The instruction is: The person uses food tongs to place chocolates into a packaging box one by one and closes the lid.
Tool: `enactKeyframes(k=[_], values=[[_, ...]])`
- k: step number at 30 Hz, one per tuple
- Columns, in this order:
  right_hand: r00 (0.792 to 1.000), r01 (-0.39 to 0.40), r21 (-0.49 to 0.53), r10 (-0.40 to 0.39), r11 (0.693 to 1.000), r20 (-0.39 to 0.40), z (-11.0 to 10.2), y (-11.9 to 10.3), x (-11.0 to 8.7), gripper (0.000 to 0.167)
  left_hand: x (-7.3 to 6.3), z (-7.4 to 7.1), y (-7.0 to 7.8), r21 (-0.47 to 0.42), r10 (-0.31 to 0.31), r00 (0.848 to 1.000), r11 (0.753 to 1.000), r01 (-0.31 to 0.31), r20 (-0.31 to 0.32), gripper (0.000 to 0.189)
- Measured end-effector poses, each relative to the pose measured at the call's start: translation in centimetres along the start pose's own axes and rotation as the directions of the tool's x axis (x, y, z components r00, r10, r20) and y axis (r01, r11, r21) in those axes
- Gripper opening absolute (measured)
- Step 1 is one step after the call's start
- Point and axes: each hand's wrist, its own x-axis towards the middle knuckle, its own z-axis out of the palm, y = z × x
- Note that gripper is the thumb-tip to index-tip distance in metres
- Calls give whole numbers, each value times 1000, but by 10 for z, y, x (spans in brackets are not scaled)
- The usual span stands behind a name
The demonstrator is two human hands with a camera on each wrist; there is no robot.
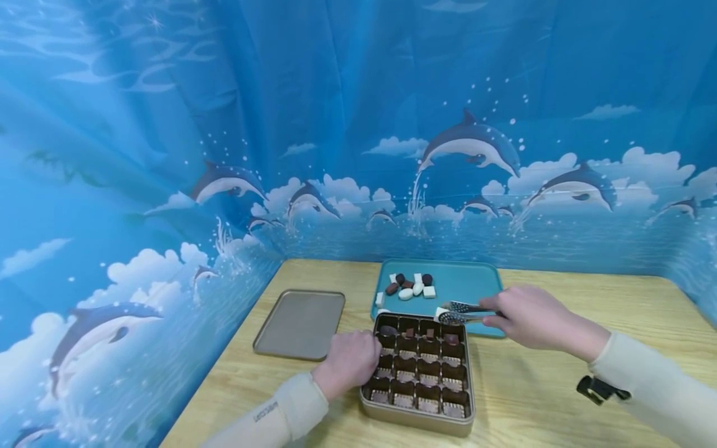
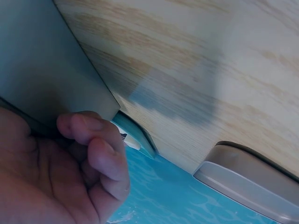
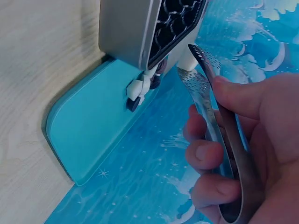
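So the right hand (image 1: pixel 529 314) comes in from the table's right side, forearm reaching over the tray's near right corner, and it's got a pair of metal tongs (image 3: pixel 203 93) gripped between thumb and curled fingers. The tong tips are nearly together on one white piece (image 3: pixel 188 61), which sits right around the brown metal box's back edge, a bit right of the middle; can't really tell how high up it is. The left hand (image 1: pixel 350 358) is by the box's left edge, fingers curled inward with nothing visible in them, knuckles up against the rim; can't tell if it's actually pressing on the metal. The box (image 1: pixel 417 420) stands upright, divided into four rows of four little compartments. Its back row has dark chocolates (image 1: pixel 430 334) in it, a longish one in the back left corner and smaller blocky ones next to it, while the other rows show crinkly see-through bottoms. Behind the box, along the table's back edge, is a teal tray (image 1: pixel 465 283) with white and dark brown pieces (image 1: pixel 406 294) bunched toward its left half, some oval, some cube-like. Over near the left edge of the table (image 1: pixel 532 398) there's a flat brownish rimmed metal lid-type thing (image 1: pixel 302 323), well apart from the tray.
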Motion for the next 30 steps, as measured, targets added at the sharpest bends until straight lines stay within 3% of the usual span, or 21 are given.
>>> enactKeyframes(k=[13, 18, 24, 30], values=[[993, 103, -32, -101, 994, 52, 8, -4, -33, 28, 1, -1, 2, 24, 5, 1000, 1000, -5, 18, 42], [994, 84, -44, -81, 995, 72, 11, -7, -31, 27, 0, 0, 1, 37, 21, 1000, 999, -21, 1, 39], [995, 58, -33, -55, 998, 85, 11, -7, -28, 33, 0, 0, 1, 20, -6, 1000, 1000, 6, 29, 42], [998, 41, -2, -41, 999, 54, 7, -6, -17, 40, 1, -1, 2, 17, -6, 1000, 1000, 5, 27, 41]])
